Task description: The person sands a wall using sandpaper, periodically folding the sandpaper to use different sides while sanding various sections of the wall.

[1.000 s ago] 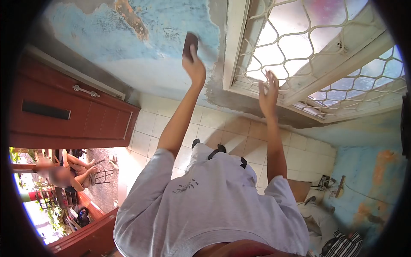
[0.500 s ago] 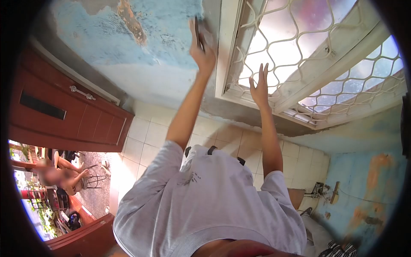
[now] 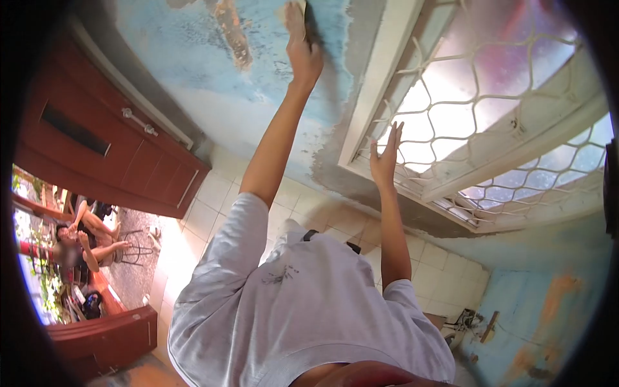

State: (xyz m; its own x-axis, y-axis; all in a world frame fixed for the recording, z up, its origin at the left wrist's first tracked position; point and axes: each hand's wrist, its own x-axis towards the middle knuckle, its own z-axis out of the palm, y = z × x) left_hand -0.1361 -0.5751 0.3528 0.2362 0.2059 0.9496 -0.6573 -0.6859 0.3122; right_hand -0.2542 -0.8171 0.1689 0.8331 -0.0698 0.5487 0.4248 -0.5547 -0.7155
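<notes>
High against the blue wall with its patchy, peeling paint point(image 3: 193, 64), my left hand point(image 3: 303, 55) is wrapped round a flat, thin pad point(image 3: 301, 11), partly hidden by the fingers. Below the pad the wall surface is paler. My right hand point(image 3: 385, 155) is raised in front of the white window grille point(image 3: 474, 97), fingers spread and holding nothing. Whether its fingertips touch the grille, I cannot tell. Grey plaster point(image 3: 332, 161) borders the window frame.
A red-brown door point(image 3: 97, 142) with a metal handle stands at the left. Through the doorway, a person point(image 3: 90, 242) sits outside near a metal rack. Pale floor tiles point(image 3: 225, 187) lie below the wall. Cables and a small wooden strip point(image 3: 490, 327) are at the lower right.
My left hand has moved up and left along the wall with the pad, away from the window frame. My right hand stays by the grille, slightly lower. The view has shifted.
</notes>
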